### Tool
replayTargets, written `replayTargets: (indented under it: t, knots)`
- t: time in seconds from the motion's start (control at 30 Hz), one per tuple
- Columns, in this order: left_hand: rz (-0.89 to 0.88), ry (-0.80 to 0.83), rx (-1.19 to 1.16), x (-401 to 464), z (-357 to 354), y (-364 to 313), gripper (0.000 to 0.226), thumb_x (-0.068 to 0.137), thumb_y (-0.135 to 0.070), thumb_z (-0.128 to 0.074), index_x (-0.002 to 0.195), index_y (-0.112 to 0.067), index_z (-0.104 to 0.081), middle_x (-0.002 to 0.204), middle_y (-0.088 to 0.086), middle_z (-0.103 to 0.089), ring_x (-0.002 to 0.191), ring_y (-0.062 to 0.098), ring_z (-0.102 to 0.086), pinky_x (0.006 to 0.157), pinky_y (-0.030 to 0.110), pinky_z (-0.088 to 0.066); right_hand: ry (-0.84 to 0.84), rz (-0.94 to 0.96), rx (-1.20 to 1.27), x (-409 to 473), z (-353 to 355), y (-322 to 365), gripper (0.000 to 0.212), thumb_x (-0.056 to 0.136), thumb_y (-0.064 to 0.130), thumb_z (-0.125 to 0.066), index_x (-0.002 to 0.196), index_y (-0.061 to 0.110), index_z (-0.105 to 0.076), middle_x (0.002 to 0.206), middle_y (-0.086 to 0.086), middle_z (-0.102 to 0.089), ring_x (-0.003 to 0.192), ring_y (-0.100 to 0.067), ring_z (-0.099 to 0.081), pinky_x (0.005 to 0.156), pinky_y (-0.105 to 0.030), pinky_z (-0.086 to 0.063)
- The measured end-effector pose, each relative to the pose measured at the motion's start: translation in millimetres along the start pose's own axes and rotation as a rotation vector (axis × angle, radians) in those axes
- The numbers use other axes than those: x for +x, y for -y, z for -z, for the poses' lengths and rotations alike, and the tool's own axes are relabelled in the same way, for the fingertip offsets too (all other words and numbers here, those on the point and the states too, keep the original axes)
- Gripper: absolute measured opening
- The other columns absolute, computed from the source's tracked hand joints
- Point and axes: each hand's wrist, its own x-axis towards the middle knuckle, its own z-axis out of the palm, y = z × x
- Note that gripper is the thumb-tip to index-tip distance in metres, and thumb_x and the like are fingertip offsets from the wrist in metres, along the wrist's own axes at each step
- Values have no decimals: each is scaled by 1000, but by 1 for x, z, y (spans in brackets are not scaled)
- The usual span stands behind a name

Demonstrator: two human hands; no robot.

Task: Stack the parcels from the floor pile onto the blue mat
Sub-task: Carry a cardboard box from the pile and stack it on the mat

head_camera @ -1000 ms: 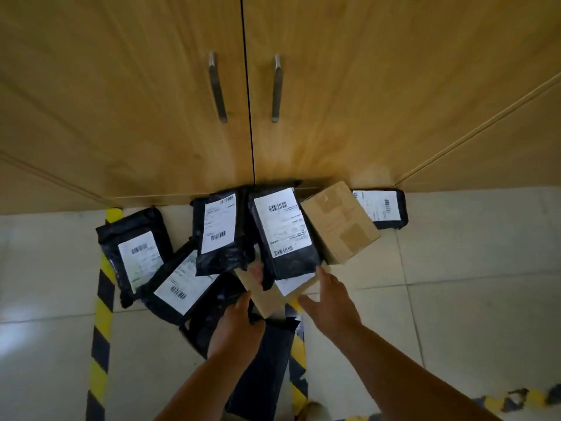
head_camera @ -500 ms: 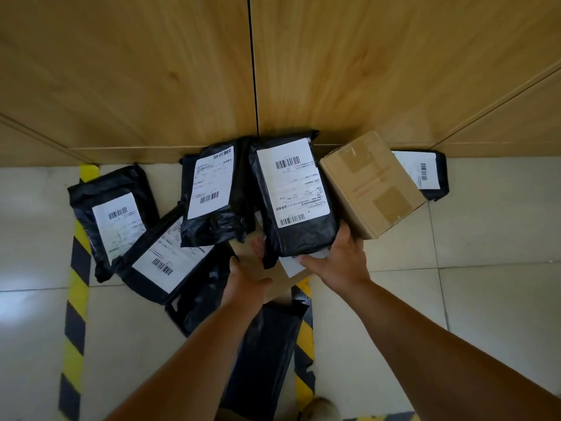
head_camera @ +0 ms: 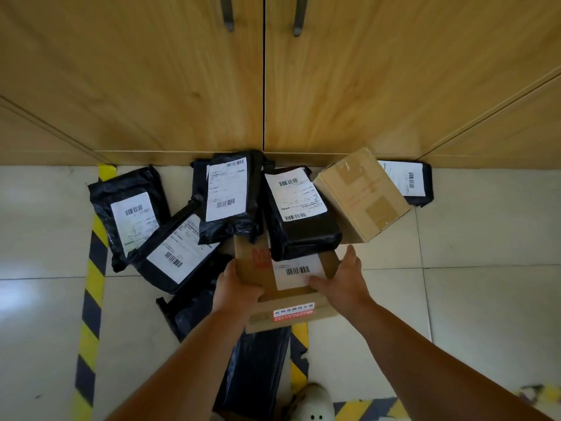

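Observation:
A flat brown cardboard box [head_camera: 285,311] with a white barcode label lies at the front of the floor pile. My left hand [head_camera: 236,287] grips its left edge and my right hand [head_camera: 343,281] grips its right edge, thumb on top. A black bag parcel [head_camera: 299,211] rests on the box's far end. Around it lie more black bag parcels [head_camera: 226,196] [head_camera: 174,250] [head_camera: 130,217], a bigger cardboard box [head_camera: 362,194] and another black parcel [head_camera: 408,180] behind that. No blue mat is in view.
Wooden cabinet doors [head_camera: 264,86] rise right behind the pile. Yellow-black hazard tape [head_camera: 94,268] runs along the tiled floor on the left and under the pile. A black bag [head_camera: 255,369] lies in front of me, with my shoe [head_camera: 312,402] at the bottom.
Both hands have taken hold of the flat cardboard box and drawn it toward me from beneath the black parcels, so more of it shows. The view has tilted up a little.

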Motion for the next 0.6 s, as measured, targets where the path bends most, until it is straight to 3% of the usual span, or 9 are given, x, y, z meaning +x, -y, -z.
replayTargets:
  t: [0.13,0.37,0.6]
  knots:
    - [11,25,71,-34,19,-1,67,77,-2,-65,136,-18,-37,109,3,-52,82,15,-55,66,30,-50,35,-76,-110,-38,7,5,92,77,30,-76,145,11,-15,136,-9,-35,124,-30,-47,96,-44,-48]
    - [-12,-20,114,-105,63,-15,69,77,3,-61,137,-20,-36,106,-1,-49,91,19,-55,72,35,-52,68,-104,-179,-111,28,35,69,78,35,-74,129,11,-34,129,-7,-37,117,-25,-50,91,-34,-49]
    - [-115,-85,-37,-178,119,-63,59,82,4,-53,135,-16,-38,98,0,-53,86,20,-55,71,38,-54,61,-46,-73,-181,79,99,71,74,27,-79,130,11,-39,120,-3,-32,118,-24,-47,97,-34,-48]
